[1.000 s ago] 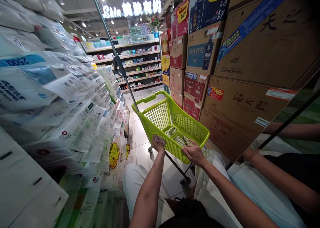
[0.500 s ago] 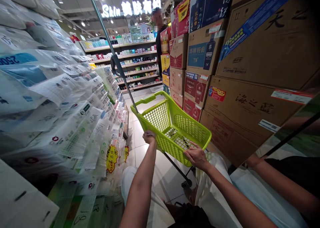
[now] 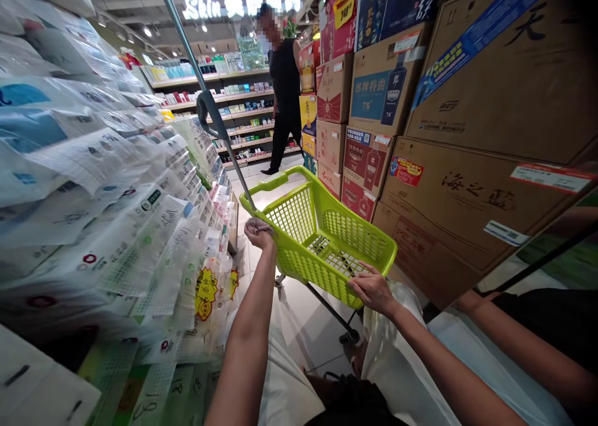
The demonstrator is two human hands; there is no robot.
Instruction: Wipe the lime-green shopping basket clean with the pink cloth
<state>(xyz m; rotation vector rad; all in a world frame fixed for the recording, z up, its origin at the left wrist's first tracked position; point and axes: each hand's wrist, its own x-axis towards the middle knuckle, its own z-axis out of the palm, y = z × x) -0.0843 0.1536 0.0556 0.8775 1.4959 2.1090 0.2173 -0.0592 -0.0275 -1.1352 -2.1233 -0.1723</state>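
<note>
A lime-green shopping basket (image 3: 311, 264) with slotted walls rides on a wheeled frame in front of me, and no goods show inside it. My left hand (image 3: 260, 234) is closed over a small greyish cloth (image 3: 260, 224), against the basket's near left corner by the foot of the pole (image 3: 189, 52). My right hand (image 3: 374, 292) grips the near right part of the basket wall, its fingers over the rim. The pole slants up to the left and carries a dark grey looped handle (image 3: 208, 114).
Plastic-wrapped packs (image 3: 116, 214) with yellow price tags rise at left. Stacked cartons (image 3: 467, 114) line the right, beside a reflective surface. Ahead, a person in black (image 3: 284, 83) walks past shelves of small boxes (image 3: 247, 105). Tiled floor (image 3: 299, 332) runs below.
My left hand has slid up and left along the basket's side towards the pole, cloth in hand. My right hand keeps its grip. The person ahead has stepped left, out from behind the cartons.
</note>
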